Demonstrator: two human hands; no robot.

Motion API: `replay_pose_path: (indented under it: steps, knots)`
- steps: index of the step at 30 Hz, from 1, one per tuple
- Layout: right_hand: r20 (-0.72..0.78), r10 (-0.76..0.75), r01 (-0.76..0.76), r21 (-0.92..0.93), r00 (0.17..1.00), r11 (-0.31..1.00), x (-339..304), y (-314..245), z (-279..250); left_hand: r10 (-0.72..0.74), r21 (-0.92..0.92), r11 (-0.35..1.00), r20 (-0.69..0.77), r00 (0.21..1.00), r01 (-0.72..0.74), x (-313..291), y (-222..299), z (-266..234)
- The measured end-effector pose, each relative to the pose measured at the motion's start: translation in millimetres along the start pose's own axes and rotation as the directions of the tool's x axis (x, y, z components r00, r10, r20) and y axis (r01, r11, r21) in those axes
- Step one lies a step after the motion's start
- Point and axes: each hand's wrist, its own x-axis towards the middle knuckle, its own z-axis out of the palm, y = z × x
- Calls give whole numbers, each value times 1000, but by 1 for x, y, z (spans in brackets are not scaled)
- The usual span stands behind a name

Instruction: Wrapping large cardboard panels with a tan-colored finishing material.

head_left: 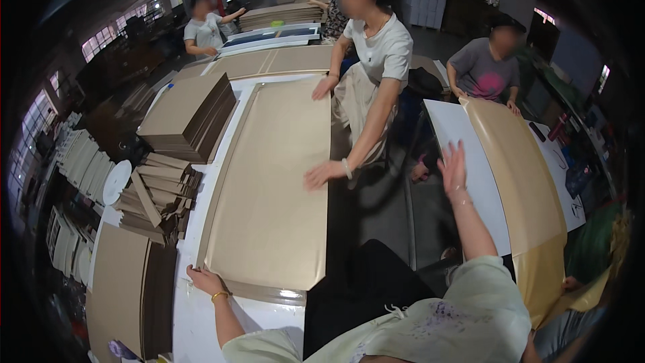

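Workpiece: 1 large rectangular tan sheet (272, 161), smooth and slightly glossy, lies flat on the white-topped table (269, 316), left of the person's body. A strip of clear, shiny film (289, 294) runs along its near end.

Left hand (205, 281): positioned at the near left corner of the sheet, fingers extended along the corner. Whether they pinch the edge cannot be told. 1 yellow bracelet (219, 294) encircles the wrist.

Right hand (454, 167): raised between the 2 tables, well apart from the sheet; fingers released and spread.

Co-worker (379, 47): stands at the right side of the sheet, 1 hand at its far right edge and 1 blurred hand over its right edge.

Left side: 2 stacks of flat brown boards, 1 farther (185, 107) and 1 nearer (121, 289). Between them are a loose pile of narrow brown strips (161, 195) and 1 round white disc (117, 183).

Right side: 1 long, creased golden-brown sheet (517, 161) drapes over the second white table (460, 138).

Far right: stacked white boxes (428, 10); their contents are hidden.
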Motion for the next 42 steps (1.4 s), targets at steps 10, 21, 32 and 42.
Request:
replay_pose_path:
  steps: [10, 21, 32, 42]
  knots:
    - [522, 171, 412, -802, 836, 433, -168, 204, -7, 276, -128, 958, 184, 943, -256, -40, -39, -10]
    - [909, 309, 861, -380, 280, 337, -256, 215, 153, 173, -29, 985, 167, 971, -171, -45, -23, -20]
    - [934, 186, 828, -356, 305, 433, -251, 229, 143, 191, 89, 974, 170, 967, -208, -55, 1, -28]
    - [939, 160, 838, -345, 305, 422, -252, 223, 144, 213, 94, 969, 139, 967, -228, -53, 8, -28]
